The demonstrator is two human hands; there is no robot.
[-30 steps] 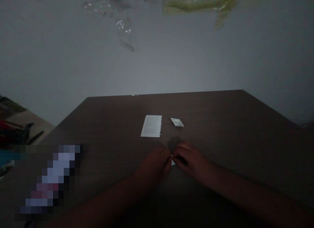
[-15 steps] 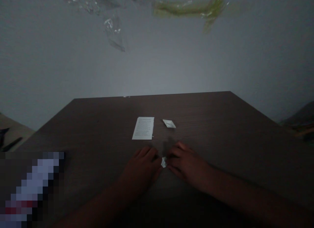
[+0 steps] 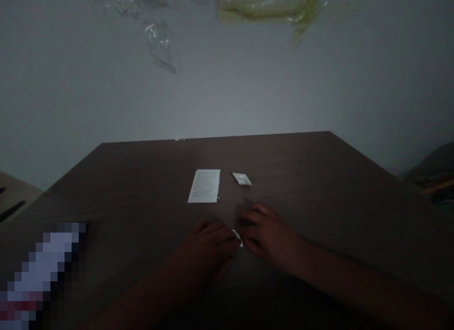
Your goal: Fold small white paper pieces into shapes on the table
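Small white paper scrap [image 3: 237, 234] slants between left hand [image 3: 209, 245] and right hand [image 3: 271, 238], nearside of rectangular printed sheet [image 3: 205, 186]; fingers' closure unclear.

- Table [image 3: 283, 155]: far edge along wall [image 3: 227, 98].
- Sheet [image 3: 205, 186]: flat on table, beyond left hand [image 3: 213, 245].
- Packet [image 3: 242, 179]: on table, just right of sheet, beyond right hand [image 3: 267, 235].
- Scrap [image 3: 238, 238]: between the hands, nearer than sheet and packet.
- Blurred item [image 3: 42, 268]: near left, well apart from left hand.
- Plastic [image 3: 159, 41]: on wall, upper left.
- Tape [image 3: 262, 11]: on wall, right of plastic.
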